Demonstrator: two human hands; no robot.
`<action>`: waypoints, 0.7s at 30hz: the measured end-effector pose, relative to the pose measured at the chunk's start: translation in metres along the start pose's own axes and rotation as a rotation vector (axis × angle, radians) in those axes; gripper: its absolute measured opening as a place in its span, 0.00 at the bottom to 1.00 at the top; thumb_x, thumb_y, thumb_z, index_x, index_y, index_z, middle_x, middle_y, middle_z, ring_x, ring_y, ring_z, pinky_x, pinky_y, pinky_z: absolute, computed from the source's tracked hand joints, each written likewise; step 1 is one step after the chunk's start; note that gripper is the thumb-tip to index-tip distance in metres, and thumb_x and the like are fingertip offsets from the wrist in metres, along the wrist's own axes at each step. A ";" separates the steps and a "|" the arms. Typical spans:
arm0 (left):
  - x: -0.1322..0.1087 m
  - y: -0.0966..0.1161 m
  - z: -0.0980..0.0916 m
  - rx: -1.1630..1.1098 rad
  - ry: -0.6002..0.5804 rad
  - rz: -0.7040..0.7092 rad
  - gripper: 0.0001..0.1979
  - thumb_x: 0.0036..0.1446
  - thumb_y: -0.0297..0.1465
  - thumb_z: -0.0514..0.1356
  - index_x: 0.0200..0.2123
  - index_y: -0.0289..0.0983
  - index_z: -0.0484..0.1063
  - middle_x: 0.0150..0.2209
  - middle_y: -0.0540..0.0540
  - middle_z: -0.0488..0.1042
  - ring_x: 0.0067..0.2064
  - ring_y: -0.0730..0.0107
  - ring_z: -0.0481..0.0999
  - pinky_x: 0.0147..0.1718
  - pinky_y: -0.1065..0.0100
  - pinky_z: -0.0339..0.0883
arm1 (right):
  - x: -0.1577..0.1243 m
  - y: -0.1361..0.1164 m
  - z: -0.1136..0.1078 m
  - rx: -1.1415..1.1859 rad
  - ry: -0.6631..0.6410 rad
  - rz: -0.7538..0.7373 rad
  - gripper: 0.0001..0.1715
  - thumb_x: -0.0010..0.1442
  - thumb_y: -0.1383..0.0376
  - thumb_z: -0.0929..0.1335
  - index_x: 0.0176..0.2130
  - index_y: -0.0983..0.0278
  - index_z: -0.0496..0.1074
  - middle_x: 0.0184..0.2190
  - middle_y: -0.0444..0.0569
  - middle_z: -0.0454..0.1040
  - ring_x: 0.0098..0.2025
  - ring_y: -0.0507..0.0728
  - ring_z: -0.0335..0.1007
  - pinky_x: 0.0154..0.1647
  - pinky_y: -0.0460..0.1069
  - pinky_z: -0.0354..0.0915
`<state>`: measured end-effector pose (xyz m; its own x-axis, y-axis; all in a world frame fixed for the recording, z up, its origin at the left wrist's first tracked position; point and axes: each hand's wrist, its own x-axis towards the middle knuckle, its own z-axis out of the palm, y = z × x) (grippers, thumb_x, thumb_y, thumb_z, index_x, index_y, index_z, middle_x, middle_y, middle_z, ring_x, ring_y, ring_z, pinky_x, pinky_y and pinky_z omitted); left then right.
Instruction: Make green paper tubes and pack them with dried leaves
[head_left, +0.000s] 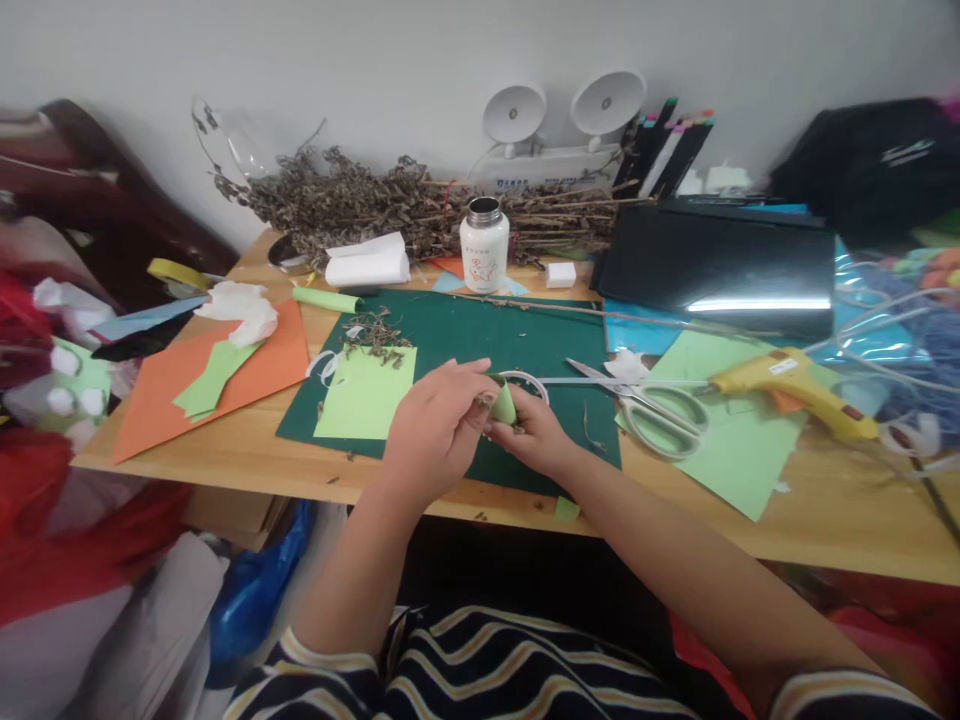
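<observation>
My right hand is closed around a small curled piece of green paper over the cutting mat. Against it, my left hand is closed, with brownish dried plant bits showing at its fingertips. The fingers hide part of the paper. Beneath them lies the dark green cutting mat. To the left on it rest a light green paper square and a small heap of dried stems. A white ring-shaped roll sits just behind my right hand.
Open scissors and a yellow glue gun lie at right, partly over green sheets. A white bottle stands behind the mat, before a long bundle of dried plants. Orange paper lies at left.
</observation>
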<state>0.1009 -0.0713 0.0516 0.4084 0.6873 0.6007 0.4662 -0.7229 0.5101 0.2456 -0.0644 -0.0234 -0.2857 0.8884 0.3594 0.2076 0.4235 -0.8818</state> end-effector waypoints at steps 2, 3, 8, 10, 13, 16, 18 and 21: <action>0.007 0.002 -0.004 -0.025 0.012 -0.022 0.09 0.58 0.28 0.49 0.33 0.38 0.68 0.33 0.48 0.76 0.45 0.67 0.73 0.49 0.59 0.62 | 0.000 0.000 0.000 -0.001 -0.001 -0.002 0.10 0.52 0.60 0.64 0.33 0.64 0.64 0.23 0.43 0.64 0.24 0.50 0.59 0.25 0.45 0.58; 0.010 0.002 -0.006 -0.051 0.043 -0.034 0.09 0.59 0.28 0.48 0.33 0.38 0.68 0.34 0.48 0.77 0.44 0.68 0.74 0.50 0.60 0.62 | 0.000 -0.001 -0.001 -0.002 -0.003 -0.005 0.10 0.52 0.60 0.64 0.33 0.64 0.64 0.23 0.43 0.64 0.23 0.50 0.59 0.25 0.45 0.57; 0.012 -0.002 -0.015 -0.028 0.097 -0.027 0.09 0.58 0.28 0.49 0.32 0.37 0.69 0.35 0.46 0.76 0.42 0.69 0.74 0.45 0.64 0.66 | 0.000 -0.006 -0.001 -0.008 -0.007 -0.030 0.09 0.52 0.61 0.64 0.33 0.65 0.65 0.23 0.43 0.64 0.23 0.49 0.58 0.25 0.45 0.57; 0.013 -0.004 -0.016 0.089 0.026 -0.004 0.09 0.57 0.28 0.49 0.32 0.36 0.70 0.36 0.44 0.76 0.42 0.67 0.74 0.43 0.64 0.66 | 0.000 -0.007 0.000 -0.014 -0.009 -0.047 0.09 0.52 0.62 0.64 0.33 0.65 0.65 0.23 0.43 0.64 0.23 0.49 0.58 0.25 0.44 0.57; 0.020 -0.006 -0.021 0.252 -0.182 0.077 0.11 0.56 0.28 0.49 0.35 0.34 0.71 0.39 0.41 0.76 0.42 0.63 0.74 0.43 0.62 0.66 | 0.001 -0.008 0.000 -0.039 -0.008 -0.098 0.07 0.52 0.62 0.64 0.30 0.64 0.64 0.23 0.42 0.63 0.23 0.49 0.57 0.25 0.44 0.57; 0.032 -0.004 -0.029 0.274 -0.435 0.132 0.14 0.56 0.28 0.48 0.38 0.36 0.72 0.42 0.44 0.75 0.44 0.64 0.73 0.44 0.64 0.65 | 0.001 -0.006 -0.001 -0.051 0.009 -0.107 0.08 0.52 0.61 0.64 0.29 0.64 0.63 0.21 0.41 0.61 0.22 0.48 0.55 0.24 0.44 0.56; 0.037 -0.001 -0.034 0.283 -0.519 0.095 0.15 0.57 0.29 0.47 0.40 0.38 0.72 0.41 0.47 0.76 0.43 0.66 0.73 0.43 0.66 0.65 | 0.001 -0.005 -0.002 -0.040 0.001 -0.086 0.09 0.52 0.60 0.64 0.31 0.65 0.64 0.20 0.41 0.60 0.21 0.48 0.55 0.23 0.44 0.56; 0.041 0.001 -0.035 0.358 -0.547 0.038 0.16 0.57 0.30 0.46 0.42 0.37 0.71 0.42 0.46 0.75 0.43 0.64 0.73 0.43 0.64 0.65 | 0.002 -0.005 -0.003 -0.024 -0.014 -0.090 0.10 0.52 0.61 0.64 0.32 0.66 0.65 0.21 0.42 0.62 0.21 0.48 0.56 0.24 0.44 0.57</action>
<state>0.0905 -0.0460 0.0987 0.7257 0.6677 0.1662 0.6379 -0.7434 0.2012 0.2473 -0.0644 -0.0178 -0.3174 0.8442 0.4320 0.2031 0.5055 -0.8386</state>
